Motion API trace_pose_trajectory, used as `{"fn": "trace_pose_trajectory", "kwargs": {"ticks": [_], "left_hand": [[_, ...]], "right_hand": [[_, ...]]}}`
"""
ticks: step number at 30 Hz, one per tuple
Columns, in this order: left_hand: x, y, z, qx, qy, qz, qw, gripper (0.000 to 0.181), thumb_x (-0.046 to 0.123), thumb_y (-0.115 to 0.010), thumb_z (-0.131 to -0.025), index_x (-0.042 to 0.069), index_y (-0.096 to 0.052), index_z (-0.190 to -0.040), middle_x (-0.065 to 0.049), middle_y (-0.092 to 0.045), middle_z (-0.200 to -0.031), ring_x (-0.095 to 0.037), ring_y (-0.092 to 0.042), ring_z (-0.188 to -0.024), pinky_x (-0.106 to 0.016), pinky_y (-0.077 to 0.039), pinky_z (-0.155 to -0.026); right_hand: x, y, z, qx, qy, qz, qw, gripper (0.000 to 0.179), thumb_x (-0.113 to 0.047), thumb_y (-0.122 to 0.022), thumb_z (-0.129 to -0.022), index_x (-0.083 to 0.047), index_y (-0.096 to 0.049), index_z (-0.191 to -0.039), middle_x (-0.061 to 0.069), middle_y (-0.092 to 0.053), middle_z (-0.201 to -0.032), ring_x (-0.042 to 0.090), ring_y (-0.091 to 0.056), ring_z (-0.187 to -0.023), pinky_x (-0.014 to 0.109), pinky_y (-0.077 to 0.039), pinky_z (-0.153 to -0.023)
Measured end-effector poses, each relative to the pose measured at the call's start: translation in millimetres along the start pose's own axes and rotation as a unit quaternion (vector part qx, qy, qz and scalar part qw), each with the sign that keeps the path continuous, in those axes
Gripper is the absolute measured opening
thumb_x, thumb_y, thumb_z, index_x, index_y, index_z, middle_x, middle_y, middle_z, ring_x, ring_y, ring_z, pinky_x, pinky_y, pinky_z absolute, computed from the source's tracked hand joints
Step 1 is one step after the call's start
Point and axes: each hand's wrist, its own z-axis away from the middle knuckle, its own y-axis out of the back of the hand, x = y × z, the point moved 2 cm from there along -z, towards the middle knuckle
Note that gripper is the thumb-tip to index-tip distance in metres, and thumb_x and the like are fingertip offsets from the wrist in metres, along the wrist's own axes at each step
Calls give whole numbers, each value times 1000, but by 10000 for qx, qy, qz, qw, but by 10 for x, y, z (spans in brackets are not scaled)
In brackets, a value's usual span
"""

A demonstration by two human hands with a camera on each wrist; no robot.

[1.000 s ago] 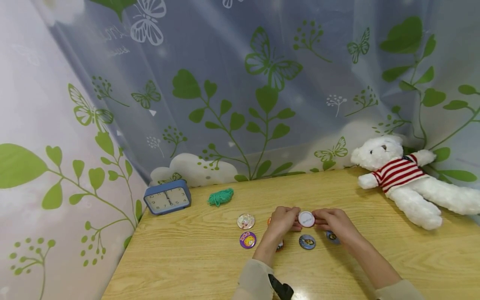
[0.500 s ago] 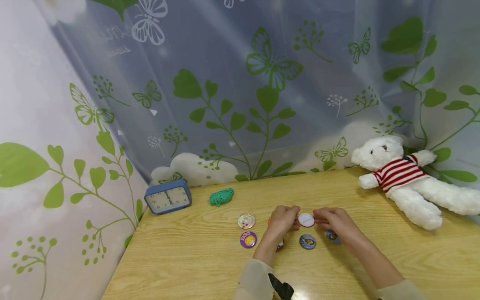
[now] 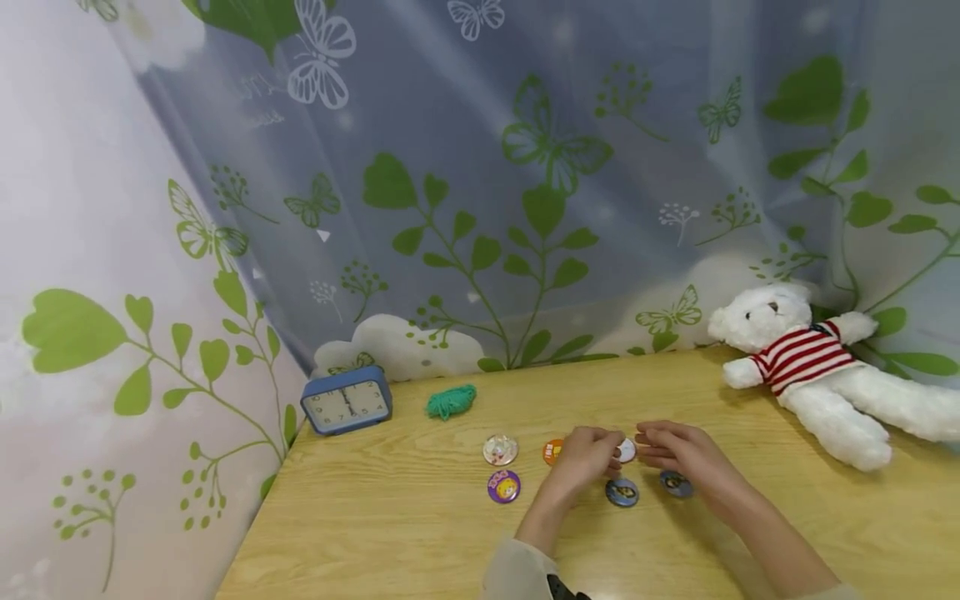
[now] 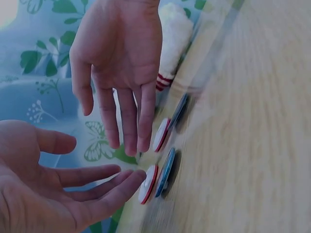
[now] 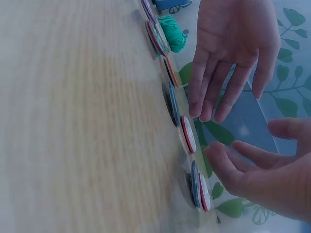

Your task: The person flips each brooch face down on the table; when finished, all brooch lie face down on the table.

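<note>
My left hand hovers over the badges with fingers loosely extended, holding nothing. Facing it, my right hand has its fingers straight and also holds nothing. Between them a white, red-rimmed badge lies on the wooden table, partly covered by the left fingers. A second white badge shows in the left wrist view; the right hand hides it from the head view. Nearer the person lie two blue picture badges, one in the middle and one below the right hand. An orange badge peeks out left of the left hand.
Further left lie a pale glittery badge and a purple badge. Behind them sit a green yarn bundle and a blue clock. A white teddy bear leans at the back right, against a printed curtain.
Both hands have let go of the white badge they held between them, and it now lies on the table. The hands have opened, and the head view has shifted slightly.
</note>
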Motion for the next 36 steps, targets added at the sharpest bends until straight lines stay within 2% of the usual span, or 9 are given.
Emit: {"fn": "trace_pose_trajectory", "kwargs": {"ticks": [7,10,15,18,21,25,28,32,36], "left_hand": [[9,-86,158,-490,-84,58,9987,32,23,-62,-103,-6,-72,-110,-12,-71,-96,-29,-74,-88,-42,-64,-82],[-1,-132,197,-589,-82,119,9982,31,22,-63,-102,-7,-73,-108,-13,-72,-95,-31,-75,-89,-42,-65,-82],[-17,-223,259,-661,-10,227,9976,30,21,-64,-102,-7,-72,-107,-12,-72,-93,-34,-75,-89,-43,-65,-80],[-38,-287,306,-614,99,349,9975,27,21,-65,-101,-4,-72,-107,-11,-72,-98,-33,-75,-89,-43,-65,-82],[-73,-346,359,-536,221,504,9970,26,19,-66,-101,-3,-69,-114,-11,-70,-110,-30,-73,-90,-44,-64,-85],[-105,-420,402,-397,340,740,9959,37,16,-67,-100,-7,-63,-128,-14,-67,-120,-28,-71,-91,-44,-64,-85],[-114,-478,410,-303,399,921,9945,42,15,-67,-99,-9,-59,-133,-15,-68,-115,-29,-71,-90,-45,-64,-85],[-112,-546,395,-228,473,1026,9933,40,13,-66,-100,-12,-59,-131,-15,-69,-104,-31,-72,-88,-45,-64,-84],[-104,-589,370,-111,495,1018,9935,31,11,-66,-99,-11,-65,-120,-13,-69,-95,-30,-71,-84,-44,-64,-83]], "right_hand": [[80,100,105,40,7,136,9999,58,-26,-41,-114,16,-32,-153,35,-44,-153,42,-56,-134,42,-57,-104],[110,150,159,140,83,183,9997,58,-28,-44,-113,15,-36,-152,31,-51,-149,31,-64,-126,38,-59,-100],[164,229,245,399,273,32,9988,54,-24,-48,-112,15,-41,-149,23,-63,-138,9,-70,-108,31,-60,-94],[203,282,290,572,318,109,9978,52,-20,-48,-112,17,-42,-147,24,-62,-136,4,-70,-102,29,-61,-91],[243,330,327,708,199,265,9969,50,-18,-47,-112,19,-41,-146,28,-59,-138,1,-68,-99,28,-61,-89],[276,365,347,762,-22,446,9961,51,-19,-45,-112,19,-41,-146,32,-55,-141,1,-67,-98,27,-61,-87],[280,371,345,720,-195,562,9956,53,-22,-45,-112,18,-41,-147,34,-50,-147,7,-69,-102,29,-62,-86],[266,376,325,644,-421,775,9940,55,-24,-45,-112,18,-41,-147,36,-47,-149,18,-69,-109,31,-62,-82],[253,379,292,640,-590,831,9927,57,-25,-48,-111,19,-41,-146,32,-58,-139,17,-69,-106,31,-62,-78]]}}
